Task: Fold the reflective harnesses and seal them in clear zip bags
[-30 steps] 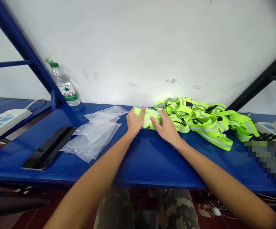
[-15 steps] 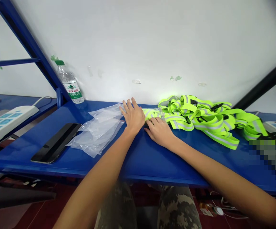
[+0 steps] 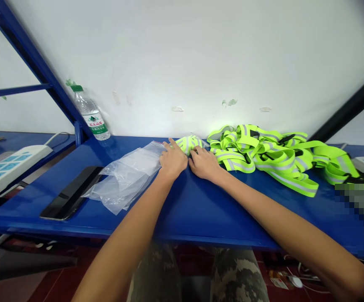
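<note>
A folded neon-yellow reflective strap (image 3: pixel 187 143) with silver stripes lies between my hands; clear plastic shows around its right end, so it looks bagged. My left hand (image 3: pixel 174 160) grips its left side with curled fingers, the fingertips partly hidden behind it. From the right, my right hand (image 3: pixel 204 162) closes on the near edge, thumb pointing toward the left hand. Beside my left wrist lie several clear zip bags (image 3: pixel 128 174), overlapping. To the right of my right hand spreads a tangled pile of reflective straps (image 3: pixel 272 157) with black buckles.
A black phone (image 3: pixel 71 195) lies left of the bags on the blue table (image 3: pixel 207 214). By the white wall stands a water bottle (image 3: pixel 93 115). A white power strip (image 3: pixel 9 170) sits at far left, and blue frame bars (image 3: pixel 34 54) rise at that end.
My left hand has come down from spread fingers to a curled grip on the bagged strap. My right hand has shifted slightly left, and more of the bundle shows between the hands.
</note>
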The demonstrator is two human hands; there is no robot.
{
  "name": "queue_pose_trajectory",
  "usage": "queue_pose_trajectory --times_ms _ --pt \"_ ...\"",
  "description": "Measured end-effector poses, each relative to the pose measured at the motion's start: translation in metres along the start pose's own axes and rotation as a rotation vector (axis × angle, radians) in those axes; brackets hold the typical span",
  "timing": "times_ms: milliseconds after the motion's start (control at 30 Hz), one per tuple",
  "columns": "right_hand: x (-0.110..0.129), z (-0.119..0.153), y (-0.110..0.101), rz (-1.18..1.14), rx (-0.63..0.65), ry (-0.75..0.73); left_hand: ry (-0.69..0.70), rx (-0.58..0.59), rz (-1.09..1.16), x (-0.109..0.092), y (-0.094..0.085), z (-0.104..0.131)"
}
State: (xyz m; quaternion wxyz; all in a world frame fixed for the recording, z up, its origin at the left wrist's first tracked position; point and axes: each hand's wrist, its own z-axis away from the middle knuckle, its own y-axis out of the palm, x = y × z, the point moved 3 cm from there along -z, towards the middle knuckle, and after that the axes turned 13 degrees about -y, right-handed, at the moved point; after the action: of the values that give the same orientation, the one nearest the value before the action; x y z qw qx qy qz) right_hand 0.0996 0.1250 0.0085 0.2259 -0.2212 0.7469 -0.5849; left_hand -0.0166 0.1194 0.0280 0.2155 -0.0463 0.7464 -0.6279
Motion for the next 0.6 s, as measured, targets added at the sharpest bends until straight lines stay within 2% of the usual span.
queue_pose_trajectory --times_ms 100,267,400,467,600 --pt "0.002 0.0 0.001 0.014 -0.024 0.019 -0.003 0.022 -0.016 0.001 -0.002 0.005" --pt "0.003 0.005 0.003 0.018 -0.052 0.045 -0.013 -0.035 -0.1 0.006 0.0 0.003" --pt "0.002 0.01 0.004 0.01 -0.059 0.041 -0.15 0.123 -0.131 0.016 0.007 -0.003" --pt "0.002 0.013 0.003 0.005 -0.067 0.033 -0.184 0.147 -0.119 0.022 0.008 -0.001" --pt "0.003 0.017 0.002 -0.039 -0.121 -0.052 -0.09 0.015 -0.163 0.032 0.008 0.013"
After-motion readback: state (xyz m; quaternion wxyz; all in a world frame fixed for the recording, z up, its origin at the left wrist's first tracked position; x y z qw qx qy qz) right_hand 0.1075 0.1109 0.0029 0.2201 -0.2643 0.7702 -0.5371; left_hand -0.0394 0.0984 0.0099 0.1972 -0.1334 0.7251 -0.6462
